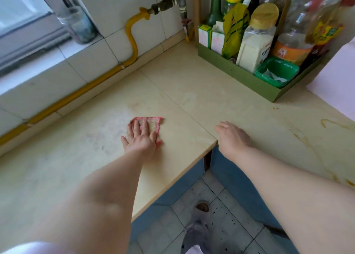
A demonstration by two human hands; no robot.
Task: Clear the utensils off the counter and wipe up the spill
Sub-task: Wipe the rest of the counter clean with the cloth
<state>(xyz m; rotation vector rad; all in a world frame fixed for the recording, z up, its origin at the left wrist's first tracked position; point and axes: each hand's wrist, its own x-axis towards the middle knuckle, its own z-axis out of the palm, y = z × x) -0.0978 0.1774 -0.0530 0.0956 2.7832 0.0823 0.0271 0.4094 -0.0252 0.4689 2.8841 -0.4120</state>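
A cloth (153, 123) with a pink edge lies flat on the pale desk (192, 84), well to the left of the green tray (240, 74) and nearer to the person than it. The left hand (141, 138) presses on this cloth with the palm down. Its fingers are straight and a little spread, so its grip is open and it does not pinch the cloth; part of the cloth shows beyond the fingertips and beside the little finger. The right hand (233, 136) rests on the desk, also nearer than the tray and a little to its left, close to the inner corner of the desk edge. Its palm is down, its fingers are relaxed, and it holds nothing, so this grip is open too. The tray itself stands on the far right part of the desk, touching the wall corner, and it carries several bottles and packets, among them a jar with a yellow cap (255, 40) and a small green box (276, 71). In front of the tray and to its right, thin brown stains (330, 123) mark the desk. To the left of the tray, a yellow pipe (131, 34) runs down the tiled wall and then along it.
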